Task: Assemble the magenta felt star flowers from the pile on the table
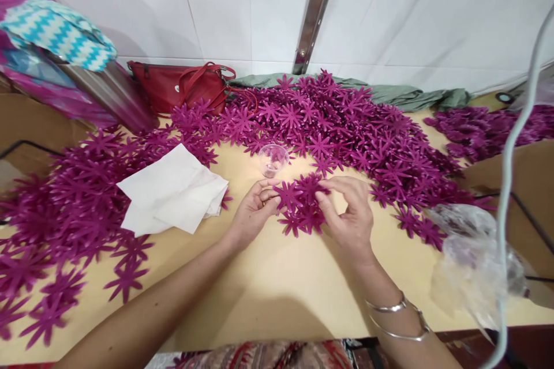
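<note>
Close in front of me, my left hand point(256, 211) pinches the left edge of a purple flower-shaped piece point(289, 197) between thumb and fingers. On the other side, my right hand point(350, 211) grips a second purple flower piece point(312, 185) at its right edge. More such pieces lie just below and between the hands, overlapping; whether they are joined I cannot tell. A small clear plastic cup point(274, 160) stands right behind my hands, with small bits inside. A silver bangle circles my right wrist.
Heaps of purple flower pieces point(346, 121) spread along the back and left of the table. White sheets point(173, 190) lie at left. Behind are a red bag point(173, 89) and a steel flask point(112, 92). At right are crumpled clear plastic point(471, 265) and a hanging pale cable point(504, 207).
</note>
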The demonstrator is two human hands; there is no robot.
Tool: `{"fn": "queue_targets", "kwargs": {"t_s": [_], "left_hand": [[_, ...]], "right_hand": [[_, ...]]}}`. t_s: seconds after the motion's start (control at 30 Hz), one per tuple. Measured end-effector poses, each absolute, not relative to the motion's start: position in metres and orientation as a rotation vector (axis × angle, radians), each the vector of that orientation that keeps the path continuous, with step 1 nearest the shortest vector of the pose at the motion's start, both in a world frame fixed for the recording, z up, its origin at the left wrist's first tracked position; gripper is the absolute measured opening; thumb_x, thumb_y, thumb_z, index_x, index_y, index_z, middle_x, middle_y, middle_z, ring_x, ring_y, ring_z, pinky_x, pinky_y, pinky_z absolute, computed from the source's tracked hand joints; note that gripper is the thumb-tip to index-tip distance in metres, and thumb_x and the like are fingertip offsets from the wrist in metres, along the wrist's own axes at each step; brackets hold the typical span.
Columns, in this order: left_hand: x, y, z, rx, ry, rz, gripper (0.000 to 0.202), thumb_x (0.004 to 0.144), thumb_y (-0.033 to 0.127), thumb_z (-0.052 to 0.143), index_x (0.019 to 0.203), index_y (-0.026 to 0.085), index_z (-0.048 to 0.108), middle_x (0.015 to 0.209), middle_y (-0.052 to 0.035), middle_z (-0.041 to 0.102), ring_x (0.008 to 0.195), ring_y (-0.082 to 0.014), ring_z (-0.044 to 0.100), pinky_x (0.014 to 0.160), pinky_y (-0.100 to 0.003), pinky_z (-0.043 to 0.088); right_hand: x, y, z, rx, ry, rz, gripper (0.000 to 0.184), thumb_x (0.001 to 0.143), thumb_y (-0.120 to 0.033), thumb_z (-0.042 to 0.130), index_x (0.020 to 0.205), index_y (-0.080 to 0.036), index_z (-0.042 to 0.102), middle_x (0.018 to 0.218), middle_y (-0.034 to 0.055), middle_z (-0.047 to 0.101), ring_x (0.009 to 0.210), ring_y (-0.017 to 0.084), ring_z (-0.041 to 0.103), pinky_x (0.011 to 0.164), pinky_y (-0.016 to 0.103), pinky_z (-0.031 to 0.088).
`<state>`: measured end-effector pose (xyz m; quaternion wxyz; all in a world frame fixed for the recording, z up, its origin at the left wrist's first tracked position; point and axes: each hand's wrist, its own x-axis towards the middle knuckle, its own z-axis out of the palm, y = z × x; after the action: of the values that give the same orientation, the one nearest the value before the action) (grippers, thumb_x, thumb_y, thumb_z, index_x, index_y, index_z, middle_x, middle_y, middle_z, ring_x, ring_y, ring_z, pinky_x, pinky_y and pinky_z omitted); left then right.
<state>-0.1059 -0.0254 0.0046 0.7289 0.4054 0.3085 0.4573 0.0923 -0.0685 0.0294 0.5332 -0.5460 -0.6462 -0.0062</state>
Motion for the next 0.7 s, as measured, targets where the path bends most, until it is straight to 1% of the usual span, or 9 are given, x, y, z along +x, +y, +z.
{"fn": "queue_targets", "kwargs": {"t_s": [0.13,0.27,0.37,0.47,0.57,0.63,0.7], "left_hand": [[-0.105,-0.028,0.008,0.964,0.653,0.978,0.045,0.085,0.036,0.084,0.119,0.021,0.060,0.097,-0.0021,0.076,0.087,-0.0141,0.069,0.083,-0.027,0.055],[-0.106,-0.030,0.010,0.992,0.637,0.941,0.041,0.086,0.036,0.084,0.117,0.021,0.062,0.095,-0.0019,0.076,0.087,-0.0129,0.070,0.082,-0.024,0.056],[-0.106,-0.031,0.010,0.985,0.656,0.925,0.042,0.084,0.038,0.086,0.115,0.020,0.065,0.095,-0.0017,0.076,0.084,-0.0119,0.070,0.080,-0.024,0.058],[-0.105,-0.030,0.009,0.948,0.697,0.921,0.041,0.083,0.039,0.087,0.113,0.019,0.067,0.099,-0.0031,0.076,0.087,-0.0141,0.072,0.082,-0.027,0.061],[-0.104,-0.030,0.010,0.925,0.716,0.924,0.039,0.082,0.038,0.088,0.110,0.018,0.070,0.102,-0.0044,0.077,0.091,-0.0153,0.073,0.082,-0.026,0.061],[-0.104,-0.030,0.011,0.930,0.716,0.924,0.037,0.081,0.037,0.089,0.107,0.017,0.071,0.099,-0.0038,0.077,0.088,-0.0142,0.072,0.081,-0.025,0.060],[-0.104,-0.030,0.012,0.952,0.720,0.931,0.034,0.081,0.037,0.089,0.102,0.017,0.071,0.092,-0.0021,0.076,0.082,-0.0127,0.070,0.079,-0.025,0.059]], "right_hand": [[0.074,-0.071,0.025,-1.296,-1.732,0.027,0.020,0.090,-0.031,0.081,0.108,-0.027,0.073,0.102,0.0063,0.071,0.105,0.028,0.060,0.095,0.048,0.050],[0.065,-0.072,0.019,-1.329,-1.713,0.084,0.010,0.094,-0.021,0.076,0.101,-0.025,0.071,0.097,0.0047,0.072,0.098,0.025,0.062,0.092,0.047,0.050],[0.066,-0.072,0.018,-1.312,-1.689,0.139,0.009,0.095,-0.016,0.073,0.096,-0.025,0.071,0.094,0.0036,0.072,0.095,0.024,0.062,0.089,0.045,0.050],[0.069,-0.071,0.018,-1.293,-1.694,0.174,0.010,0.097,-0.015,0.069,0.096,-0.024,0.071,0.094,0.0036,0.072,0.093,0.023,0.063,0.088,0.044,0.051],[0.071,-0.071,0.017,-1.286,-1.688,0.213,0.010,0.099,-0.016,0.067,0.096,-0.024,0.071,0.094,0.0037,0.072,0.093,0.022,0.065,0.088,0.043,0.051],[0.072,-0.071,0.016,-1.291,-1.672,0.249,0.010,0.100,-0.017,0.066,0.095,-0.024,0.071,0.092,0.0032,0.072,0.091,0.022,0.065,0.086,0.042,0.051],[0.073,-0.072,0.016,-1.301,-1.648,0.287,0.011,0.101,-0.019,0.064,0.094,-0.024,0.071,0.089,0.0025,0.071,0.087,0.021,0.066,0.083,0.041,0.052]]}}
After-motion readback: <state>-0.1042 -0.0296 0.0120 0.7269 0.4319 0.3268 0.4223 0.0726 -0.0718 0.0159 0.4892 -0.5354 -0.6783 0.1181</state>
